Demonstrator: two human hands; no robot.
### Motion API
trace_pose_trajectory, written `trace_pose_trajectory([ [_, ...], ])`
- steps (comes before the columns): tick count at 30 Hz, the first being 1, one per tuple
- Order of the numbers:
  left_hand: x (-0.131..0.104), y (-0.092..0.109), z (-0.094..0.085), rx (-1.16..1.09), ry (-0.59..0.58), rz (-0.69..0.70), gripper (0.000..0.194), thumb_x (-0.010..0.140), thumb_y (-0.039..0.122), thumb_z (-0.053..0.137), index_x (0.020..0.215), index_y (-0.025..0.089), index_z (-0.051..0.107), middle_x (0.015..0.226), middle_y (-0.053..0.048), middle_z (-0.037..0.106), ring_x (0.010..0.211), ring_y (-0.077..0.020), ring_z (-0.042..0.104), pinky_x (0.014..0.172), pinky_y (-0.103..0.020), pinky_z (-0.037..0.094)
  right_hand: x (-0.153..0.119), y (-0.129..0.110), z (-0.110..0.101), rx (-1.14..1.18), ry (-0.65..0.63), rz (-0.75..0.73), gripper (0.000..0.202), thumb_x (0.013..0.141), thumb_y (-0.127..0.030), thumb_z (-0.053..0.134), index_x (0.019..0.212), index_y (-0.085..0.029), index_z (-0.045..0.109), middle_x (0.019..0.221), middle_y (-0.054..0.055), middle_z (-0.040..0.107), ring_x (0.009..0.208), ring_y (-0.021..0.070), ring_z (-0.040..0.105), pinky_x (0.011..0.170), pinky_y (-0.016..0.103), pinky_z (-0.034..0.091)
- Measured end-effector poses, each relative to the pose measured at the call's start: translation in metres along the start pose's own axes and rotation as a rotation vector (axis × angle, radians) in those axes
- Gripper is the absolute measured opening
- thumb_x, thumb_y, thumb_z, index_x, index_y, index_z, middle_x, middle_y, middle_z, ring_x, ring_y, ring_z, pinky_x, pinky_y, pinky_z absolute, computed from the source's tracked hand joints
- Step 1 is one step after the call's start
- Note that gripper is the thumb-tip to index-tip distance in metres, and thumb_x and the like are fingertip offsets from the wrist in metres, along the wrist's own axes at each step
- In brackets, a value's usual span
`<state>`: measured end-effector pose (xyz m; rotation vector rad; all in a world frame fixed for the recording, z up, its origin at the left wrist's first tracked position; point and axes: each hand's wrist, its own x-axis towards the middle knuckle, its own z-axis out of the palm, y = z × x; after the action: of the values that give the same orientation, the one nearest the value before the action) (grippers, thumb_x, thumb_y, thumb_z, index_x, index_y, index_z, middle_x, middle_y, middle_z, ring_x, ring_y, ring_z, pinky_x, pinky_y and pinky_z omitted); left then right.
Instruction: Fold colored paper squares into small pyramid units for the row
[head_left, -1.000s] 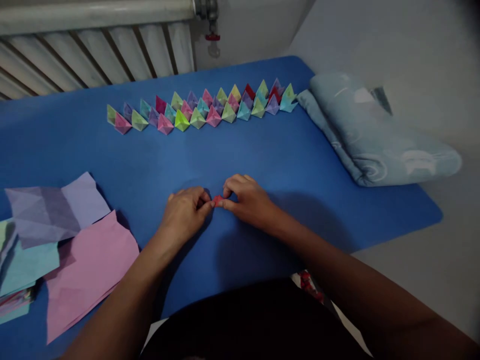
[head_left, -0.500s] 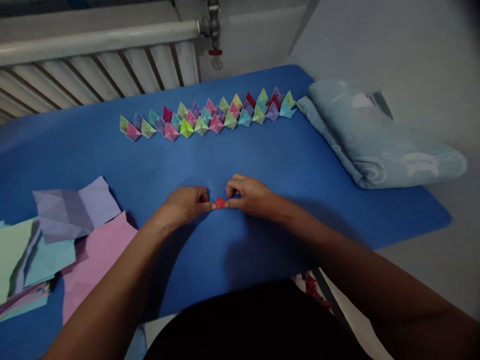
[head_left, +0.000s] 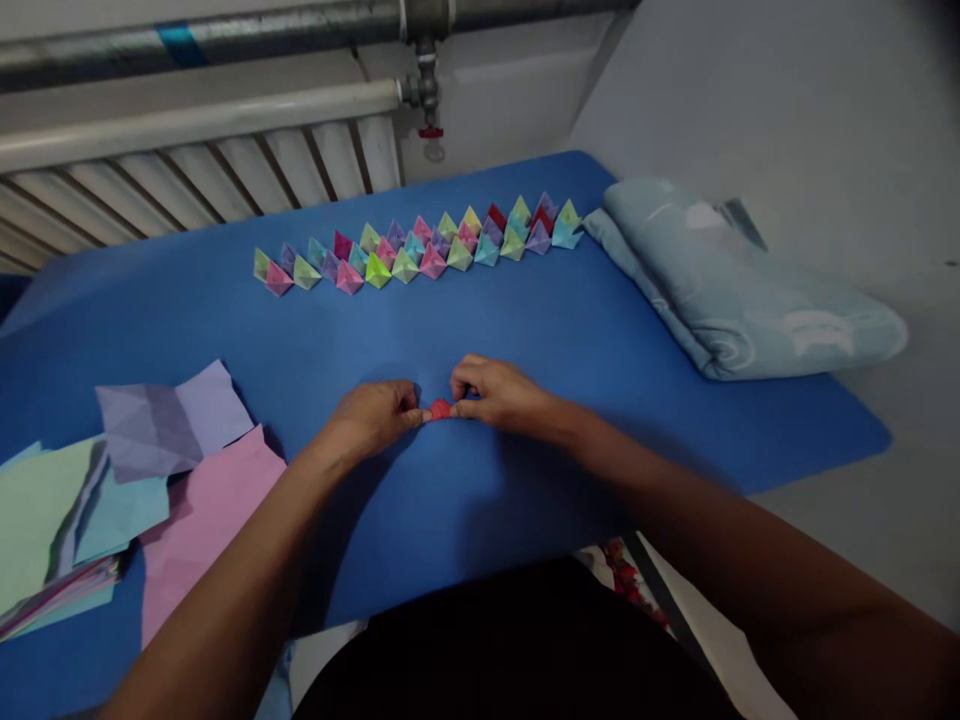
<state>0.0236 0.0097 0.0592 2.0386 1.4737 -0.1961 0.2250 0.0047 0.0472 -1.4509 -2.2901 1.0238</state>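
A small red folded paper piece (head_left: 440, 409) is low on the blue table (head_left: 390, 510), between my two hands. My left hand (head_left: 381, 412) pinches its left end with curled fingers. At its right end, my right hand (head_left: 491, 392) does the same, thumb against the paper. Farther back stand several folded paper boats (head_left: 433, 262) in pink, green, blue, purple and red, lined up in slanting rows. Left of my left forearm lie a creased purple sheet (head_left: 154, 428) and a pink sheet (head_left: 217, 510).
A stack of coloured paper (head_left: 45, 520) is at the left edge. The folded grey-blue blanket (head_left: 750, 290) rests at the table's right side, by the wall. Behind the table are a white radiator (head_left: 202, 125) and a metal pipe (head_left: 285, 32) with a red-handled valve.
The view has tilted up a little, showing more of the pipe. Both hands keep their pinch on the red paper, with hardly any movement.
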Motion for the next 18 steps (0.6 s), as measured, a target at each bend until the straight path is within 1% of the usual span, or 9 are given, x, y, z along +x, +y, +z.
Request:
trace_pose_trajectory([
  [3,-0.003,-0.001,0.003,-0.001,0.052,0.003,0.027,0.082,0.046,0.056,0.074,0.020,0.055,0.064,0.003,0.051,0.058,-0.0115,0.042,0.055,-0.027,0.027,-0.002,0.002,0.001,0.025,0.025,-0.021,0.011,0.077,-0.018,0.068,0.073,-0.018,0.057,0.084,0.000,0.054,0.074,0.0114,0.048,0.067,0.024,0.036],
  [6,-0.003,-0.002,0.004,-0.040,0.053,0.000,0.026,0.080,0.045,0.057,0.074,0.020,0.055,0.065,0.003,0.052,0.059,-0.0118,0.044,0.055,-0.026,0.029,-0.004,0.003,0.002,0.056,0.032,-0.050,0.010,0.076,-0.013,0.065,0.073,-0.018,0.057,0.084,0.000,0.054,0.075,0.0112,0.049,0.068,0.024,0.037],
  [9,-0.002,-0.004,0.003,-0.085,0.022,0.009,0.024,0.078,0.044,0.057,0.073,0.020,0.054,0.063,0.004,0.051,0.059,-0.0117,0.043,0.055,-0.026,0.029,-0.005,0.003,0.001,0.078,0.028,-0.056,0.010,0.075,-0.010,0.064,0.072,-0.018,0.057,0.084,-0.001,0.053,0.074,0.0107,0.049,0.068,0.023,0.037],
  [13,0.000,-0.001,-0.004,-0.052,-0.025,0.003,0.023,0.077,0.043,0.057,0.073,0.020,0.053,0.063,0.004,0.052,0.060,-0.0124,0.046,0.055,-0.026,0.031,-0.003,0.001,-0.002,0.061,-0.005,-0.035,0.010,0.075,-0.012,0.065,0.073,-0.018,0.057,0.083,-0.001,0.052,0.070,0.0102,0.046,0.063,0.023,0.035],
  [15,0.001,0.004,-0.011,-0.031,-0.072,0.008,0.025,0.075,0.044,0.058,0.072,0.020,0.054,0.064,0.003,0.054,0.060,-0.0129,0.047,0.055,-0.026,0.031,-0.002,-0.001,-0.003,0.047,-0.019,-0.027,0.009,0.075,-0.012,0.065,0.073,-0.018,0.058,0.083,-0.001,0.052,0.069,0.0100,0.046,0.062,0.024,0.034],
  [18,0.004,0.016,-0.020,0.020,-0.124,0.002,0.032,0.073,0.051,0.060,0.067,0.020,0.055,0.061,0.002,0.055,0.057,-0.0138,0.048,0.053,-0.026,0.030,-0.002,-0.002,-0.003,0.029,-0.007,-0.025,0.008,0.076,-0.013,0.065,0.074,-0.017,0.058,0.083,-0.001,0.052,0.070,0.0101,0.046,0.062,0.024,0.034],
])
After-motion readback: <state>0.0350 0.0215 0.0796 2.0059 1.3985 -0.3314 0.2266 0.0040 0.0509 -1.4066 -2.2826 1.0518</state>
